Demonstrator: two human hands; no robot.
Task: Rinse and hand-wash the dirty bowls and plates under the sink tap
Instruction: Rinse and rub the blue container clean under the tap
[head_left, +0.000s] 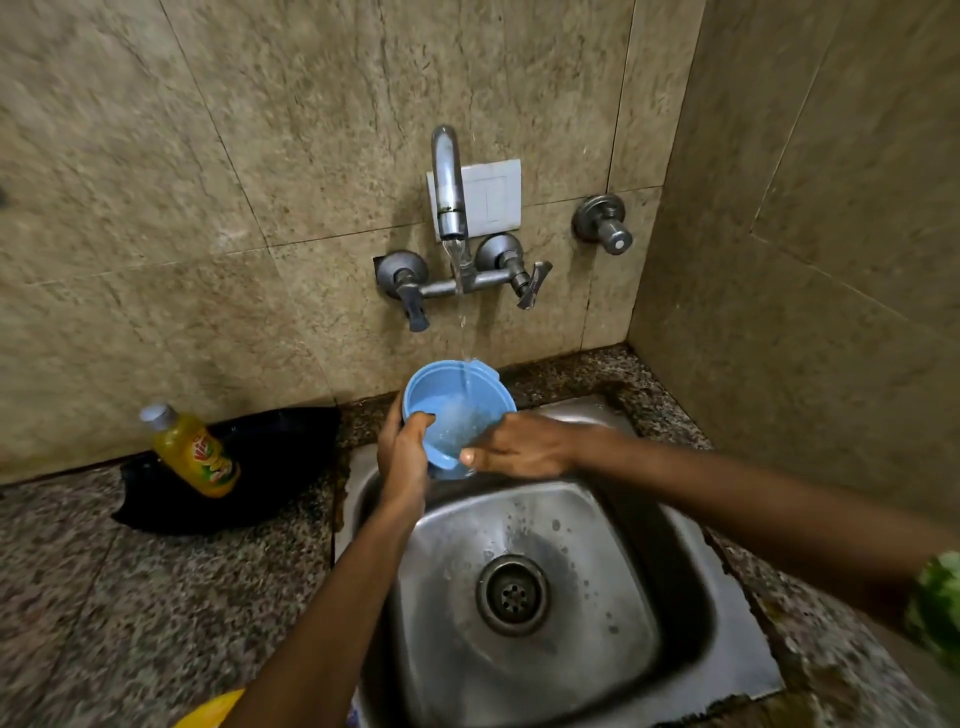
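A light blue plastic bowl is held tilted above the back of the steel sink. Water runs from the wall tap in a thin stream into the bowl. My left hand grips the bowl's near left rim, thumb inside. My right hand holds the bowl's right side and lower edge. The sink basin is wet and holds no other dishes.
A yellow dish-soap bottle stands on a black bag on the speckled counter left of the sink. Two tap handles flank the spout; a separate valve sits right. A yellow object shows at the bottom edge.
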